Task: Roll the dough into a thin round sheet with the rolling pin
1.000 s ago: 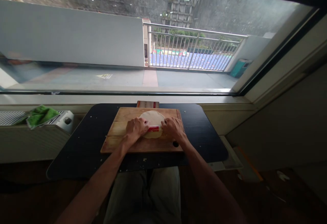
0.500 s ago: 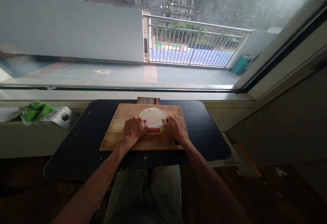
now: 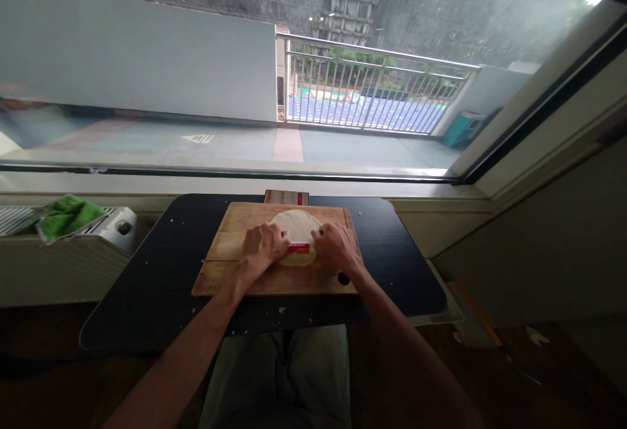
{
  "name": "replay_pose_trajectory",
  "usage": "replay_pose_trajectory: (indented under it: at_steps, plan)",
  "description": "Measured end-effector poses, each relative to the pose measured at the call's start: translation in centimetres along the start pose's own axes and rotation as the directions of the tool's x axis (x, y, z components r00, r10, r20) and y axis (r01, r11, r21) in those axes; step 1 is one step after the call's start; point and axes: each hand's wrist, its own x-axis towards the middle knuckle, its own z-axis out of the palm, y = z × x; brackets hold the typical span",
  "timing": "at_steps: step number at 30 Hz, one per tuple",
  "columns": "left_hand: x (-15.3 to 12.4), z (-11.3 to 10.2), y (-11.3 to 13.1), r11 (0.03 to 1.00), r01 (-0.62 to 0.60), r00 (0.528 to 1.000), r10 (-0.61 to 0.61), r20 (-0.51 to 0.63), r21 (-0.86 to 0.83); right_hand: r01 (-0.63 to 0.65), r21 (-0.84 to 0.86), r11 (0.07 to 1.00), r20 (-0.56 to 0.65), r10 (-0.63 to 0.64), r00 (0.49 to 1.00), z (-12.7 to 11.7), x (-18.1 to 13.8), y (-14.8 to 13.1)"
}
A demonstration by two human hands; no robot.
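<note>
A round, flat sheet of pale dough (image 3: 296, 223) lies on a wooden cutting board (image 3: 220, 247). Across it runs a short rolling pin (image 3: 298, 248) with a red label round its middle. My left hand (image 3: 266, 244) is closed over the pin's left end, and my right hand (image 3: 337, 245) is closed over its right end. Both ends are hidden under my fingers. Dough shows beyond the pin and also on the side nearer me.
The board rests on a black table (image 3: 157, 266) with pale crumbs scattered on it. Behind the board lies a flat box (image 3: 287, 197). To the left a green cloth (image 3: 71, 217) lies on a white radiator (image 3: 117, 223). A window with a sill (image 3: 333, 189) borders the table's far side.
The rolling pin has moved slightly away from me over the dough, and its label has turned. More dough shows on the near side. Both hands keep their grip.
</note>
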Motion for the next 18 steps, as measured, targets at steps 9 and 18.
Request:
replay_pose_trajectory:
  at_steps: [9,18]
  plan:
    - [-4.1,0.5,0.2,0.998,-0.001,1.0,0.002,-0.02,0.07,0.048,-0.047,0.998,-0.07,-0.052,0.996,1.2,-3.3,-0.3]
    - [1.7,0.5,0.3,0.999,-0.01,0.997,0.013,-0.073,0.049,0.018,-0.018,1.0,-0.113,-0.02,0.993,0.8,1.7,-0.5]
